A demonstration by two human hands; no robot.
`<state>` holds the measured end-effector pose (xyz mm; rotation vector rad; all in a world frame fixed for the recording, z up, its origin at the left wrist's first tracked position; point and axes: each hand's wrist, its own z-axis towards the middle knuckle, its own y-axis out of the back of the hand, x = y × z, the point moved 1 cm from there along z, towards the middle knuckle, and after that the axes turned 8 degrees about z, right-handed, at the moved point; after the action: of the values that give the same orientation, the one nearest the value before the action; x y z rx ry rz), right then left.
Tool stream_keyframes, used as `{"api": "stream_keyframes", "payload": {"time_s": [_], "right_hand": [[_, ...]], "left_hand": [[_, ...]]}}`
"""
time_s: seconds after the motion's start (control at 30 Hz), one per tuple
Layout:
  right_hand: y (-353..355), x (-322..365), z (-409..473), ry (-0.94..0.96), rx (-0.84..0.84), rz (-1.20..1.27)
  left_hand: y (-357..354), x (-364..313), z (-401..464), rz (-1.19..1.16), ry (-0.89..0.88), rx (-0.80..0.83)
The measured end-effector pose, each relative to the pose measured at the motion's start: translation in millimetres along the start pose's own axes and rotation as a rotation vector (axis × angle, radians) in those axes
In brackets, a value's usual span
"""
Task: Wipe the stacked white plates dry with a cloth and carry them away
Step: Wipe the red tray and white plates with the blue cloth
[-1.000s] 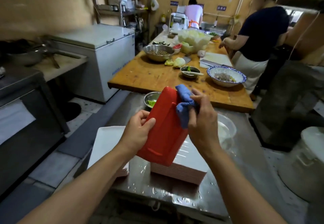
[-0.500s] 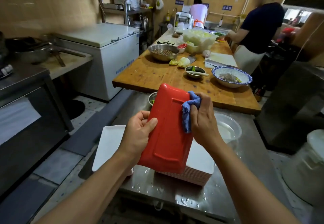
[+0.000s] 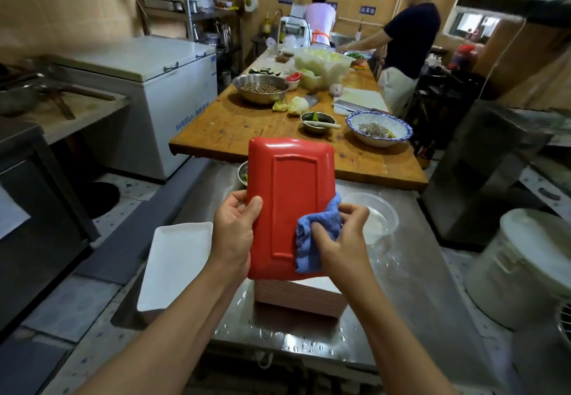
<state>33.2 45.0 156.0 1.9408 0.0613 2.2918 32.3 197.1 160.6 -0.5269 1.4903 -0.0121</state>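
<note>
While the head cam looks down, the left hand (image 3: pixel 235 234) grips the left edge of a rectangular plate (image 3: pixel 290 203), thumb on its red underside, fingers curled behind the rim. Plate is held upright w/ its red back facing the camera, just above the stack of plates (image 3: pixel 301 297) on the wet steel counter (image 3: pixel 411 311). Right hand (image 3: pixel 343 240) pinches a bunched blue cloth (image 3: pixel 315 237) against the plate's lower right edge, thumb on the near side, fingers curled round the cloth. One white plate (image 3: pixel 176 265) lies flat to the left of the stack, overhanging the counter edge. Clear plastic bowl (image 3: pixel 375 218) sits just right of the hands; water drops dot the counter's near edge. Beyond, a wooden table (image 3: pixel 234 129) carries a steel bowl (image 3: pixel 261 87), a small dark bowl (image 3: pixel 318 121) & a blue-rimmed bowl (image 3: pixel 380 129). White chest freezer (image 3: pixel 173 92) stands at left. Two people work at the far end, backs/sides turned.
</note>
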Motion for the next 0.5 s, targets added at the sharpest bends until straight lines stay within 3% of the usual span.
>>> {"api": "stream_keyframes", "payload": {"time_s": [0.1, 0.27, 0.4, 0.5], "right_hand": [[9, 3, 9, -0.098, -0.034, 0.09], [18, 4, 13, 0.037, -0.073, -0.076], [30, 10, 14, 0.082, 0.064, -0.204], [38, 19, 12, 0.136, 0.207, -0.351]], "left_hand": [[-2, 11, -3, 0.094, 0.014, 0.055], [9, 11, 4, 0.461, 0.068, 0.149], [16, -23, 10, 0.799, -0.238, 0.094], [4, -52, 20, 1.064, -0.433, 0.217]]}}
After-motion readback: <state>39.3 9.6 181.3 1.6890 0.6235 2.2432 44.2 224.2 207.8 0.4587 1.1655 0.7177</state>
